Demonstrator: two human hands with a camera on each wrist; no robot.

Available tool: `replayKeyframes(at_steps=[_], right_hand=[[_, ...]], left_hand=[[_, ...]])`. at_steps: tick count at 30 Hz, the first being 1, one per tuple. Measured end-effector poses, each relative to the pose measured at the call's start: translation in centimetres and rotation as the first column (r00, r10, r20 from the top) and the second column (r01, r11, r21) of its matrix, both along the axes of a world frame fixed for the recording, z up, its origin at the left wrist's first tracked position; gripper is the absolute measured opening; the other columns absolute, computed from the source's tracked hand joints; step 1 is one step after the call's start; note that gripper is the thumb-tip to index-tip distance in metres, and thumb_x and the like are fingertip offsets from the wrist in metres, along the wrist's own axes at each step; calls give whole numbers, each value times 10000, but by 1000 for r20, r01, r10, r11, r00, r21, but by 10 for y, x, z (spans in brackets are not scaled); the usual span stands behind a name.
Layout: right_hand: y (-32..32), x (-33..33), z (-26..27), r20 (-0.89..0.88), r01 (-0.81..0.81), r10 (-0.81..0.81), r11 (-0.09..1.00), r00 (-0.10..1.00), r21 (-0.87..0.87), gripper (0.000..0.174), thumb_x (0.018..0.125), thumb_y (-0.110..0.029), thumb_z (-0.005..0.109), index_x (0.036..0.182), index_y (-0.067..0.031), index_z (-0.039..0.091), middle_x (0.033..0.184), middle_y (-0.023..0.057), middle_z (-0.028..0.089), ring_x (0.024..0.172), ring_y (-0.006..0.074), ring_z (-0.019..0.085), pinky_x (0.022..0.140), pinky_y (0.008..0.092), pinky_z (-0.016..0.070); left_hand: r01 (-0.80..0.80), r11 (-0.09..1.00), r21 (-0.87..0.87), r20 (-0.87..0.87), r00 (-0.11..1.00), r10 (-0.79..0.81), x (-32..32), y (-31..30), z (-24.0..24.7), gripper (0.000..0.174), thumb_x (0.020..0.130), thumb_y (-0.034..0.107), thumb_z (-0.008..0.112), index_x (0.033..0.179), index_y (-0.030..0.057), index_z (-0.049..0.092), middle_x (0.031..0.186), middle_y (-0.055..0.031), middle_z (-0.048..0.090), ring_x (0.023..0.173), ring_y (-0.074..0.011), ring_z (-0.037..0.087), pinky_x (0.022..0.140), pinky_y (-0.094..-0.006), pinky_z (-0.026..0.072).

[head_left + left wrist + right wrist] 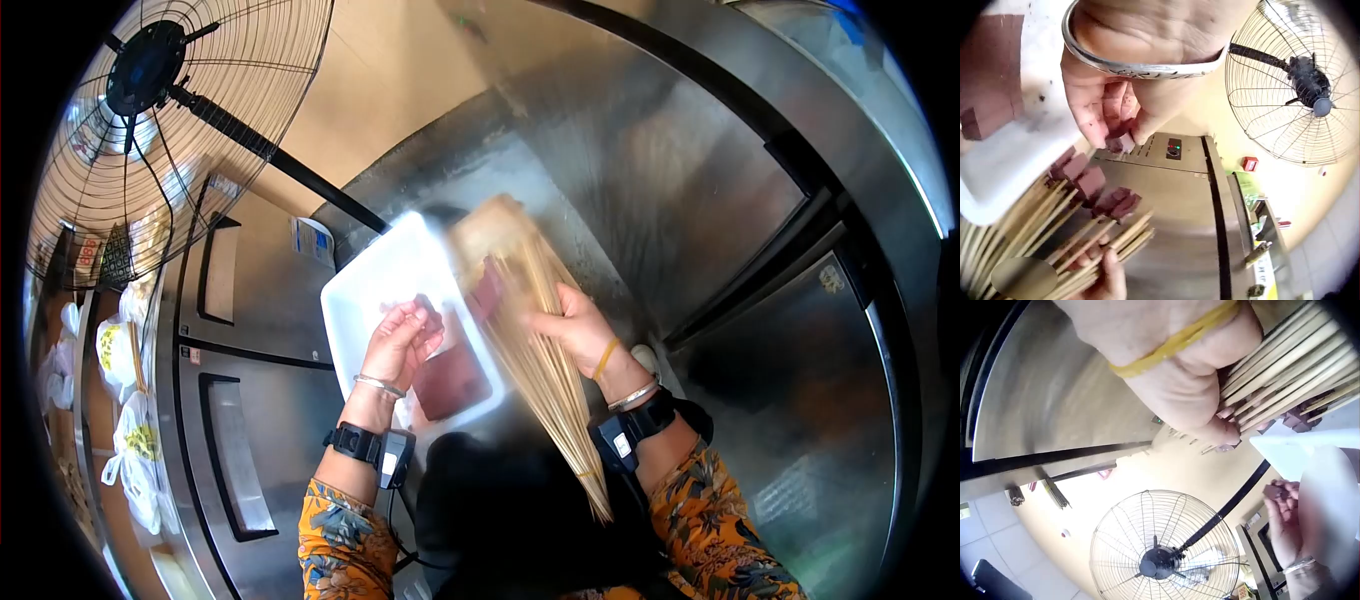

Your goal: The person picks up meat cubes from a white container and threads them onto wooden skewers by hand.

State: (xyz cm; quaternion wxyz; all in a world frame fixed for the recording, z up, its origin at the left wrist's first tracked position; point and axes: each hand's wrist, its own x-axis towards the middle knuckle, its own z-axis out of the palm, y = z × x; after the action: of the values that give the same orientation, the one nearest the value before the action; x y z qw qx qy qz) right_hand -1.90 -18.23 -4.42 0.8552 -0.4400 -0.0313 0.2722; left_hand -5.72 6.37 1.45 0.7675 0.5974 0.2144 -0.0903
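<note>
The right hand (575, 328) has its fingers curled tight round a thick bundle of bamboo skewers (535, 345), held slanting over the steel tabletop (640, 170), with the far ends fanned out above the right edge of the white tray (385, 275). Several skewers near the top already carry dark red meat cubes (1088, 181), bunched close together. The left hand (400, 345) hovers over the tray's middle, just beside the bundle. Its thumb and fingertips pinch one small piece of meat (1115, 142) and are smeared red. In the tray's near corner lies a slab of raw meat (452, 382). The tray itself sits by the tabletop's left edge. Off that edge stand steel fridge doors (235, 400) and a large cage fan (150, 110).
</note>
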Motion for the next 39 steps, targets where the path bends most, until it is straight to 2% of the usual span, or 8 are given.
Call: replayKeyframes(at_steps=[6, 9, 15, 21, 27, 33, 36, 39], right_hand=[[2, -3, 0, 54, 26, -24, 999, 998, -45, 216, 816, -40, 619, 1018, -46, 544, 850, 1, 592, 706, 60, 566, 620, 212, 473], [-3, -4, 15, 66, -18, 20, 999, 998, -35, 203, 815, -41, 621, 1001, -55, 541, 831, 0, 582, 659, 50, 545, 580, 193, 451], [0, -4, 17, 43, -27, 27, 1000, 999, -2, 215, 781, -28, 661, 951, -69, 537, 771, -27, 541, 611, 46, 517, 528, 182, 422], [0, -1, 21, 85, -41, 45, 998, 995, -53, 212, 776, -14, 660, 936, -62, 530, 774, -23, 541, 598, 52, 514, 516, 185, 422], [1, -1, 21, 105, -32, 44, 992, 994, -119, 212, 775, -3, 659, 933, -55, 527, 769, -8, 549, 591, 56, 520, 503, 183, 427], [1, -2, 22, 113, -42, 53, 994, 992, -103, 217, 773, -9, 666, 929, -58, 523, 754, 6, 568, 568, 59, 518, 485, 183, 424], [1, -3, 24, 118, -49, 60, 994, 991, -95, 225, 770, -19, 675, 929, -61, 522, 743, 11, 575, 559, 59, 516, 482, 183, 422], [0, -3, 27, 113, -57, 67, 994, 991, -89, 236, 767, -31, 684, 934, -62, 520, 738, 17, 579, 559, 60, 518, 484, 183, 420]], left_hand=[[-38, 972, -232, 77, 995, 57, 31, -21, 15, 291, 872, 110, 574, 1159, 89, 534, 1016, -89, 623, 911, -226, 626, 804, -311, 536], [-76, 953, -294, 74, 992, 102, 38, -32, 15, 302, 877, 121, 573, 1176, 95, 540, 995, -104, 627, 875, -207, 629, 749, -272, 551], [-80, 959, -273, 71, 992, 103, 46, -38, 11, 315, 879, 93, 556, 1193, 72, 533, 988, -57, 628, 877, -211, 622, 792, -297, 542], [37, 960, -278, 123, 992, -2, 46, -36, 15, 322, 892, 74, 527, 1213, 59, 518, 971, -38, 620, 873, -155, 608, 777, -252, 512], [18, 991, 134, 286, 957, -56, 46, -28, 10, 312, 856, 15, 566, 1166, 36, 532, 916, -45, 611, 847, -133, 604, 745, -233, 510], [-59, 996, -62, 259, 963, 73, 50, -25, 10, 288, 838, 4, 584, 1120, 38, 533, 982, -53, 598, 881, -142, 593, 809, -278, 518], [-35, 992, -124, 235, 970, 63, 53, -30, 17, 278, 844, 19, 579, 1116, 36, 521, 973, -71, 602, 891, -180, 616, 786, -297, 541], [-18, 998, -62, 210, 977, 31, 56, -33, 20, 271, 847, 44, 584, 1108, 34, 513, 956, -95, 609, 838, -201, 636, 711, -281, 558]])
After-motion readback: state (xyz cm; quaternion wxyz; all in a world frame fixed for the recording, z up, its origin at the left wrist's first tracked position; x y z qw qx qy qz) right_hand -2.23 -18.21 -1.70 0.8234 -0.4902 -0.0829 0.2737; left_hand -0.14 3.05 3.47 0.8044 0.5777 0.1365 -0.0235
